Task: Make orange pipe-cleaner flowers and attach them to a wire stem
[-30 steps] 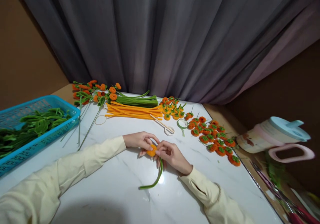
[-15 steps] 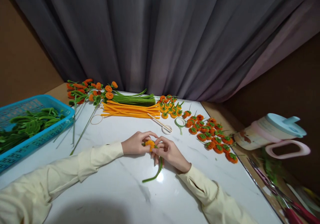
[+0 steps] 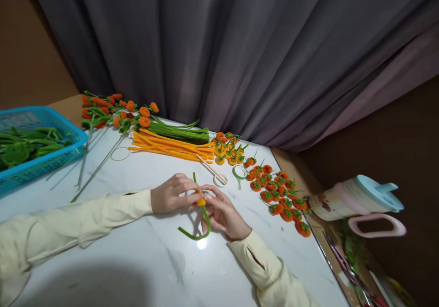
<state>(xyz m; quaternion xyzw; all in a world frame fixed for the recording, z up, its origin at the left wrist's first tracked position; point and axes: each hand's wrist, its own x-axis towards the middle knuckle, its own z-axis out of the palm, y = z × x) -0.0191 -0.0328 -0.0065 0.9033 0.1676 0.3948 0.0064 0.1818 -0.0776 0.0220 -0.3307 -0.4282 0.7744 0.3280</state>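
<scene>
Between my two hands is a small yellow-orange pipe-cleaner flower [image 3: 200, 202]. A green pipe cleaner [image 3: 208, 227] runs through or around it; one short end sticks up above my fingers and the longer end hangs in a curve toward me. My left hand [image 3: 171, 194] pinches the flower from the left, fingertips pressed on it. Closed on the same flower from the right is my right hand [image 3: 224, 212], with thumb and index finger at its edge and the other fingers curled below. Fingers partly cover the flower, so how the green piece is fastened is hidden.
Orange pipe cleaners [image 3: 171, 145] and green ones [image 3: 181, 132] lie behind my hands. Flower heads [image 3: 274, 190] cluster at right, stemmed flowers [image 3: 144, 111] back left. Also here: green tape [image 3: 239, 173], a white ring [image 3: 220, 180], a blue basket [image 3: 75, 143], a tumbler [image 3: 343, 199].
My hands have turned the flower, so the green pipe cleaner now shows above and below it. The view has shifted and tilted slightly; the things on the table lie as before.
</scene>
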